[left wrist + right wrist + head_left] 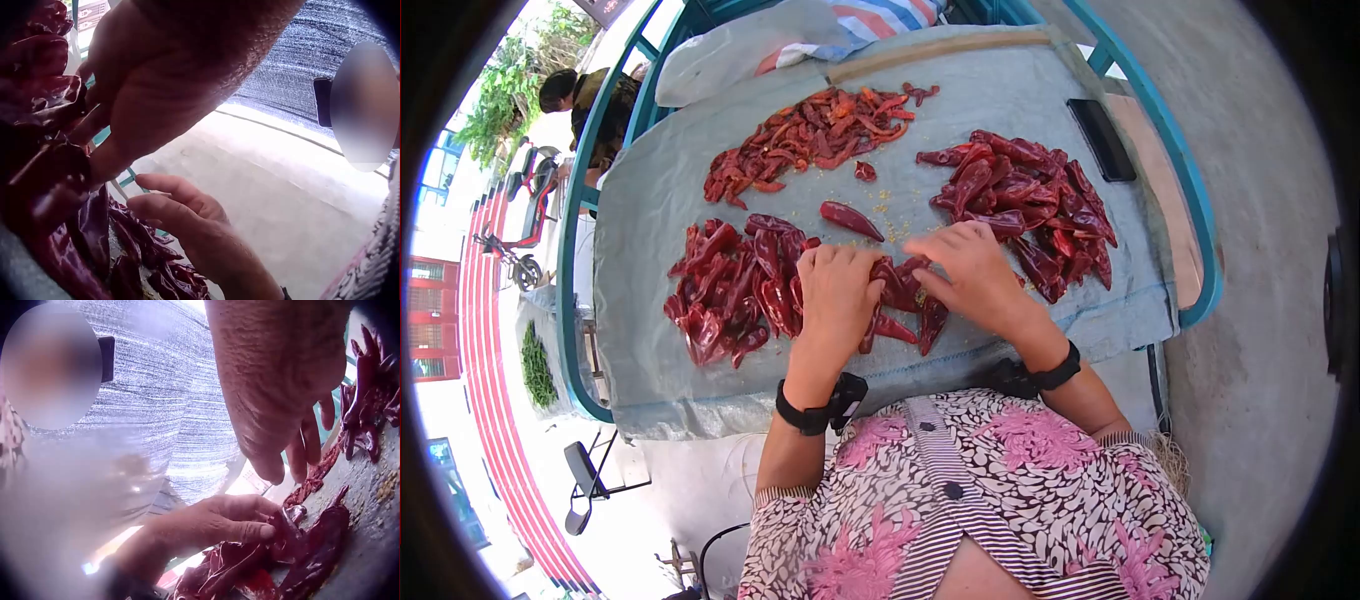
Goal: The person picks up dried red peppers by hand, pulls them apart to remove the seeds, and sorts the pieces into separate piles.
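My left hand (835,295) is at the right side of a heap of dried red chili peppers (720,285). Its thumb and fingers close around a dark red chili pepper (287,534), seen best in the right wrist view. Facing it, my right hand (975,275) hovers with thumb and fingers apart and nothing between them. Several loose peppers (933,322) lie between and below the hands. One whole pepper (852,220) rests just beyond them. Part of the pepper in the left hand is hidden by the fingers in the head view.
A second pepper heap (1030,200) sits right, and torn red pieces (810,135) lie at the back. Yellow seeds (884,208) dot the grey sheet (650,180). A phone (1100,140) lies at right. Blue-green rails (1195,200) border the sheet. Another person (605,105) is beyond, left.
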Demonstrator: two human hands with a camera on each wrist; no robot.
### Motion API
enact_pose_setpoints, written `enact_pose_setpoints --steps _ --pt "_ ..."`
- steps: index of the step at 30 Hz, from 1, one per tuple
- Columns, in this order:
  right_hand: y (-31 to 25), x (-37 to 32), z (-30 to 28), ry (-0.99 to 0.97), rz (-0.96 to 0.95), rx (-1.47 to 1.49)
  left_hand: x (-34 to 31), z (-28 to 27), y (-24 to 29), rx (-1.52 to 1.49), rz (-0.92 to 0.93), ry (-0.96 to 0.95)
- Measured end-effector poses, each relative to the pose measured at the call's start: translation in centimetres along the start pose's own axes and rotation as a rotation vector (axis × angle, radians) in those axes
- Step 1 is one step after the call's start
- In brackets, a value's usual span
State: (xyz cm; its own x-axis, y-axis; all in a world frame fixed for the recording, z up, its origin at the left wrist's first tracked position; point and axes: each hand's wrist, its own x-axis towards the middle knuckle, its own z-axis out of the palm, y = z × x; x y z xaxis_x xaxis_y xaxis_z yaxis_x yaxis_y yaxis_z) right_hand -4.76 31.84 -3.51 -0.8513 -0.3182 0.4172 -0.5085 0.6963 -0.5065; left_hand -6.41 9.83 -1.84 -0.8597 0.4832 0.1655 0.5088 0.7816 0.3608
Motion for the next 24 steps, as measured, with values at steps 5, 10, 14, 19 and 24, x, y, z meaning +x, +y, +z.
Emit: enact_pose_setpoints --steps 5,10,14,19,24 --pt "-0.7 0.0 0.4 -0.055 0.007 0.093 0.5 -1.0 0.9 -0.168 0.023 0.081" --pt "-1.0 0.4 -0.7 0.049 0.12 0.172 0.9 -0.9 1.1 -0.329 -0.03 0.282" --pt "0.2 0.4 -2.6 0.202 0.239 -0.016 0.3 0.3 0.2 -0.043 -0.057 0.172" --pt "0.6 -0.4 -2.6 0.308 0.154 -0.075 0.4 2.3 0.3 -0.029 -0.054 0.081" --pt "-1.3 -0.3 -2.0 0.093 0.151 0.288 0.7 0.4 0.9 -0.221 -0.055 0.102"
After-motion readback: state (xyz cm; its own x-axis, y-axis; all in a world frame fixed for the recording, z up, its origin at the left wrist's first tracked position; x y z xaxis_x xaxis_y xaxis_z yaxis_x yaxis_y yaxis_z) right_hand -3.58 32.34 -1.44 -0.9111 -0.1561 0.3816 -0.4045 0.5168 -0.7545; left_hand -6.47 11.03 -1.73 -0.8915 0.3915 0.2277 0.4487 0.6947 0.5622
